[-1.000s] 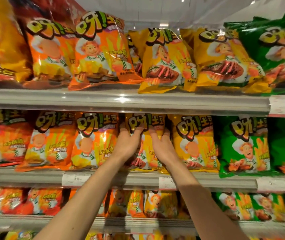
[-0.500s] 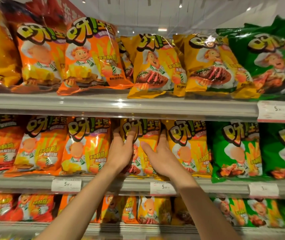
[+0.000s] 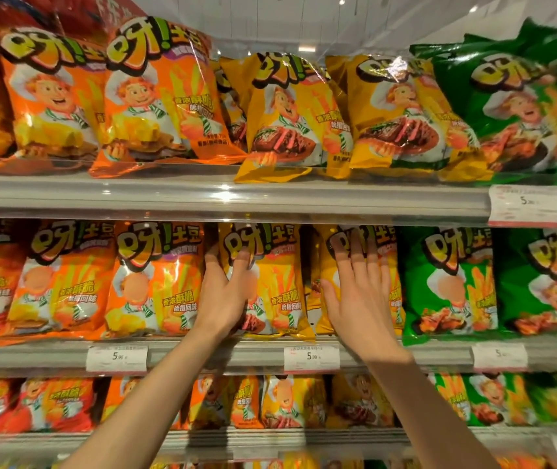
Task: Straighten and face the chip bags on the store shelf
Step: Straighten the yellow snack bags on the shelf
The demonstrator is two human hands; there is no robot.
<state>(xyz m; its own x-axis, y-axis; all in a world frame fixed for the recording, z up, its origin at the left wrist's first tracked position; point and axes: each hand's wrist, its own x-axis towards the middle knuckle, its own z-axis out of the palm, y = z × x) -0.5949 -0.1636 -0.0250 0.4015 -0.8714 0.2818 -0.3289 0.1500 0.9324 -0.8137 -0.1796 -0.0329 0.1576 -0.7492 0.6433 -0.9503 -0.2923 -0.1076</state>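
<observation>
While the left hand curled round the left edge of one yellow bag at the middle shelf's front edge and the right hand lay flat, fingers straight, on the next bag, squaring both called for light, even pressure, I judged.

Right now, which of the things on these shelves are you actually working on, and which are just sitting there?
In the job:
- left hand, gripping the left edge of a yellow bag
- right hand, fingers flat on the next yellow bag

Just there:
- orange bags
- green bags
- top-shelf bags
- price tags
</observation>
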